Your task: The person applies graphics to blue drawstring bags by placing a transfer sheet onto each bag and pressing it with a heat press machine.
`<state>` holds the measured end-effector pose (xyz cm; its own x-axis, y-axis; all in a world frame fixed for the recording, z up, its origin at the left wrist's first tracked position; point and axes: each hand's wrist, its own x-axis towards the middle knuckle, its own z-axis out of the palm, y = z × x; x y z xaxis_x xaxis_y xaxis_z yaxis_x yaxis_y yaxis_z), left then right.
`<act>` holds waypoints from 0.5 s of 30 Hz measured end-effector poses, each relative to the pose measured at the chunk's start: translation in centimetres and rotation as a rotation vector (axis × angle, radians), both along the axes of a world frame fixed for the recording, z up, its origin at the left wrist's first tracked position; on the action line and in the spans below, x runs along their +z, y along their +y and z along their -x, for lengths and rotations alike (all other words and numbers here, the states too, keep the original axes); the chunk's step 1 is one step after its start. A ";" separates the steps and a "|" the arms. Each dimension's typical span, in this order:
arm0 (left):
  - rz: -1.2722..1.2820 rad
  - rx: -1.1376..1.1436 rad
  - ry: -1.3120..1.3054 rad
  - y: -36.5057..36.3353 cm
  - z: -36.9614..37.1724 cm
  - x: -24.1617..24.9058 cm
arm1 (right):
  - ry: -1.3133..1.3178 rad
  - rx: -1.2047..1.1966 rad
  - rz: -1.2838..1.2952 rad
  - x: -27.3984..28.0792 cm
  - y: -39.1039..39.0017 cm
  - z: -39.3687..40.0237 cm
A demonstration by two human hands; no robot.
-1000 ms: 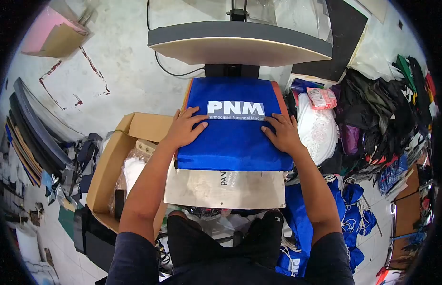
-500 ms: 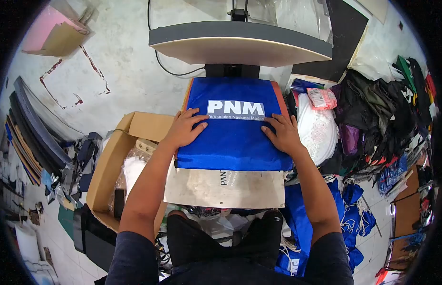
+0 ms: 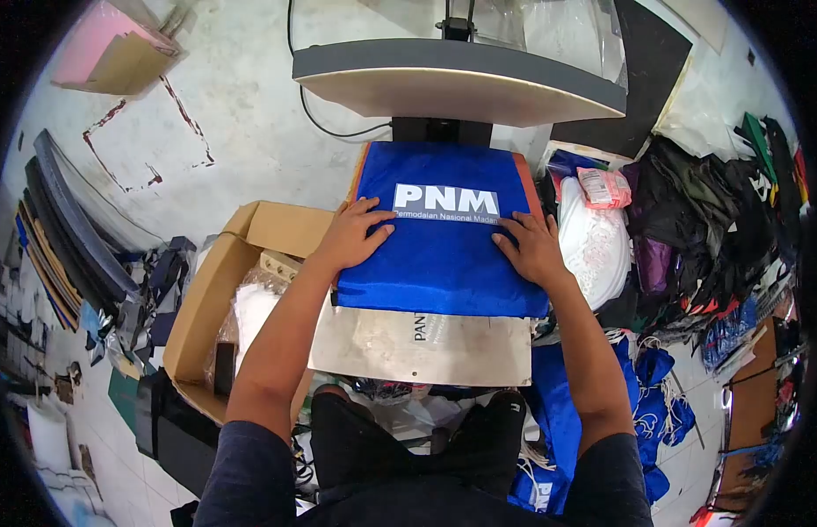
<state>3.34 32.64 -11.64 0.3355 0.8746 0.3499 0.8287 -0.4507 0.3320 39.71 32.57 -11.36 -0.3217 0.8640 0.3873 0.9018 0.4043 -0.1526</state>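
Observation:
A blue cloth (image 3: 426, 272) lies flat on the lower plate of a heat press. On it is a transfer sheet (image 3: 447, 203) with white "PNM" lettering. My left hand (image 3: 351, 235) lies on the cloth with fingers spread, its fingertips at the sheet's left edge. My right hand (image 3: 530, 248) rests open at the sheet's lower right edge. Above and behind them, the curved upper plate (image 3: 461, 81) of the press is raised. A pale board (image 3: 426, 347) sticks out below the cloth toward my body.
An open cardboard box (image 3: 202, 294) stands at the left. White round items (image 3: 593, 246) and a pink packet (image 3: 604, 188) lie right of the press, beside piled dark bags (image 3: 681, 202). Blue drawstring bags (image 3: 558, 386) hang at the lower right.
The whole view has shifted slightly, so the press and cloth appear a little further right. Both hands keep nearly the same places on the cloth.

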 end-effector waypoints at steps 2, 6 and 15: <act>-0.006 0.002 0.001 0.1 0.1 -0.2 | 0.003 -0.008 0.018 0.0 0.0 0.0; -0.024 -0.019 -0.065 0.5 0.2 -0.6 | 0.002 -0.002 0.019 -0.1 0.2 -0.1; -0.026 -0.027 -0.090 0.8 0.5 -1.1 | 0.000 0.002 0.011 -0.5 0.4 -0.1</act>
